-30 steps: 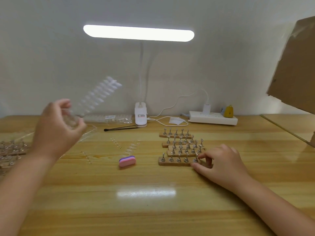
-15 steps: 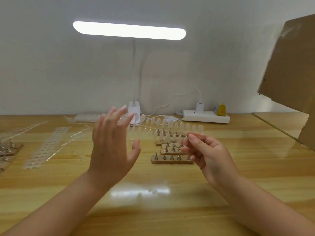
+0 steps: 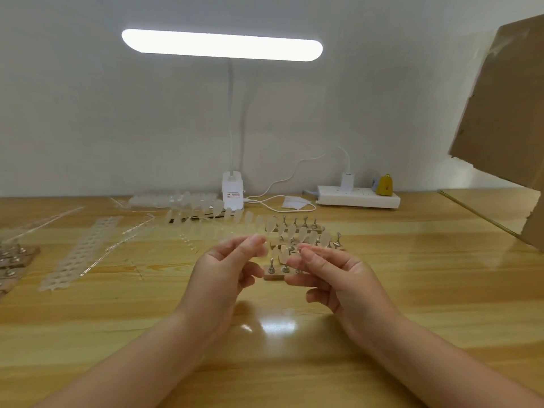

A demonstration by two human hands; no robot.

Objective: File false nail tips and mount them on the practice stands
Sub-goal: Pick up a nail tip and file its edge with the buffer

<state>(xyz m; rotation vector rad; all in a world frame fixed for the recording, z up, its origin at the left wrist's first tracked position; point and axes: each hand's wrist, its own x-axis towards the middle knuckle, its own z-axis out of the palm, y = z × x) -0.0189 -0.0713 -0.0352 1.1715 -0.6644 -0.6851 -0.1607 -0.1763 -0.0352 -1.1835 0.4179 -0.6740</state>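
Observation:
A clear strip of false nail tips [image 3: 259, 223] hangs in the air above the desk, running from the far left toward the middle. My left hand [image 3: 228, 267] pinches it near its near end with thumb and fingers. My right hand [image 3: 332, 275] pinches the same strip just to the right. Behind and below my fingers stand the wooden practice stands [image 3: 275, 272] with metal holders, partly hidden by both hands and the tips.
An emptied tip strip [image 3: 79, 254] and thin clear sprues lie at left. More stands [image 3: 14, 257] sit at the left edge. A lamp base [image 3: 232, 191], cable, power strip [image 3: 357, 197] and tip packs [image 3: 159, 198] line the back. Cardboard [image 3: 506, 107] leans at right.
My left hand, which was open beside the strip, has come in and now pinches it. Both hands have moved closer together over the stands. The pink buffer block is hidden now.

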